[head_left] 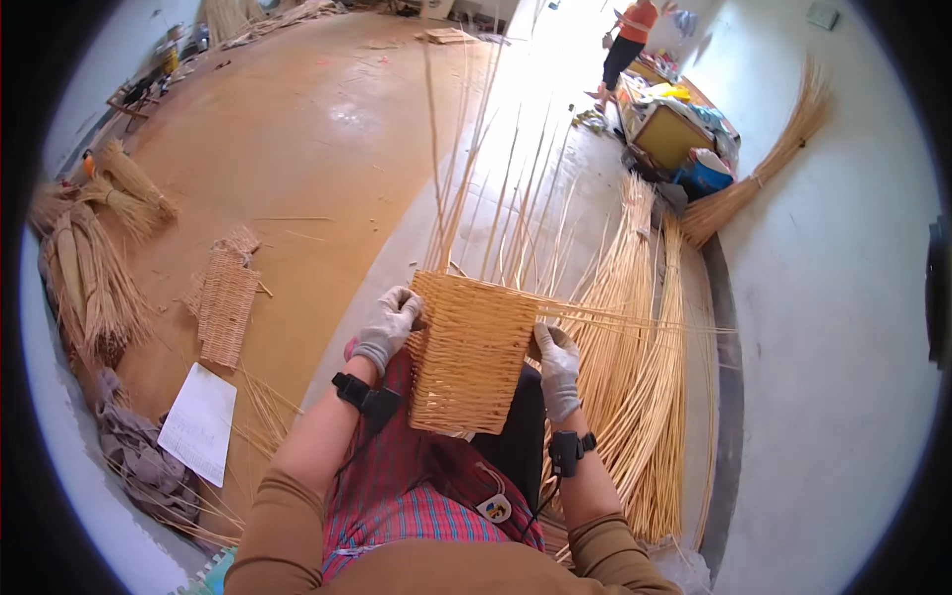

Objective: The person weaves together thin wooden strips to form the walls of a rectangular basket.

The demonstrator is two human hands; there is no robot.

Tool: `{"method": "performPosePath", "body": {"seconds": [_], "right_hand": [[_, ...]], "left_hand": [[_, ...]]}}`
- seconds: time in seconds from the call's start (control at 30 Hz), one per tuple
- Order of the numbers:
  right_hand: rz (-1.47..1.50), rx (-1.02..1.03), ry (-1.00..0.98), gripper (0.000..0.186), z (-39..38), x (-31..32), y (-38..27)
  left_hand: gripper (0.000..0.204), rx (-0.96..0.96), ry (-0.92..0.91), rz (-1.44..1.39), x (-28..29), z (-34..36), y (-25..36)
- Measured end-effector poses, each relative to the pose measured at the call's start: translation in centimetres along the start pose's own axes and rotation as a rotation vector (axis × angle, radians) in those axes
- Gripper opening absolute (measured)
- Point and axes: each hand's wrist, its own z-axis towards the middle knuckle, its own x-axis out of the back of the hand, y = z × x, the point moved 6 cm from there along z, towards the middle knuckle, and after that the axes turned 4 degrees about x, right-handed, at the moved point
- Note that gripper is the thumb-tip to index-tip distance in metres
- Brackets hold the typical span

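Observation:
A part-woven wicker basket (pixel 471 352) rests over my lap, tan and box-shaped, with long loose stakes rising from its far rim. More loose strands stick out to the right from its upper right corner. My left hand (pixel 399 315), in a pale glove, grips the basket's upper left edge, fingers curled round it. On the opposite side my right hand (pixel 558 362), gloved too, pinches the right edge just under the strands that stick out. Both sets of fingertips are partly hidden by the basket. A plaid apron (pixel 426 496) covers my lap.
Long bundles of wicker rods (pixel 640 397) lie on the floor at my right. Another bundle (pixel 769 159) leans against the right wall. To the left are a woven panel (pixel 226 302), a white sheet (pixel 198 421) and more bundles (pixel 89 268). Far off, a person (pixel 630 40) stands by a cluttered box (pixel 669 134).

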Motion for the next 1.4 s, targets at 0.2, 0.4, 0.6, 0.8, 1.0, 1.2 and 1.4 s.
{"method": "performPosePath", "body": {"seconds": [0.2,0.4,0.6,0.8,1.0,1.2,1.4], "right_hand": [[-0.102,0.159,-0.011,0.022,0.4,-0.3,-0.6],[-0.345,0.21,0.034,0.031,-1.3,-2.9,-4.0],[-0.187,0.189,0.062,0.026,0.4,-1.7,-1.8],[0.075,-0.077,0.0,0.021,0.6,-1.5,-0.9],[0.013,0.238,0.019,0.021,-0.1,-2.1,-3.3],[-0.218,0.103,0.046,0.025,1.7,-0.8,-0.3],[0.01,-0.218,-0.221,0.029,3.5,0.8,5.2]], "left_hand": [[0.019,-0.006,0.073,-0.039,0.2,-1.9,1.9],[0.019,-0.069,0.079,-0.001,-0.1,-2.1,2.3],[0.016,-0.077,0.091,0.055,-0.2,-2.1,2.5],[0.014,-0.071,0.164,0.088,-0.3,-2.5,3.1],[0.015,-0.112,0.133,0.159,-0.1,-1.8,2.4],[0.016,-0.056,0.137,0.168,0.2,-1.3,1.8],[0.014,-0.102,0.118,0.238,-0.3,-1.4,1.9]]}}
